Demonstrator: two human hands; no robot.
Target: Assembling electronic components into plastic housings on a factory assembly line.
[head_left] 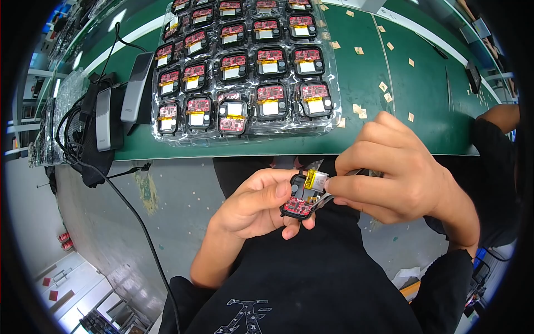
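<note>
In front of my torso, my left hand (253, 203) grips an opened black smartwatch case (295, 195) by its edges, thumb on the upper left side. A red circuit board (298, 207) lies in the case's lower end. At the upper right of the case a small silver battery (319, 181) with yellow tape sits tilted, partly over the rim. My right hand (384, 172) is closed, with its thumb and finger pinching the battery's right edge. A thin grey strip (322, 201) shows below those fingertips; what it belongs to is partly hidden by the hand.
A clear plastic tray (250, 135) of similar opened watch cases stands on the green table (361, 61). Small beige paper pieces (383, 87) lie scattered to its right. Grey boxy devices (137, 89) and black cables (72, 131) are at left. Another person's arm (498, 119) shows at right.
</note>
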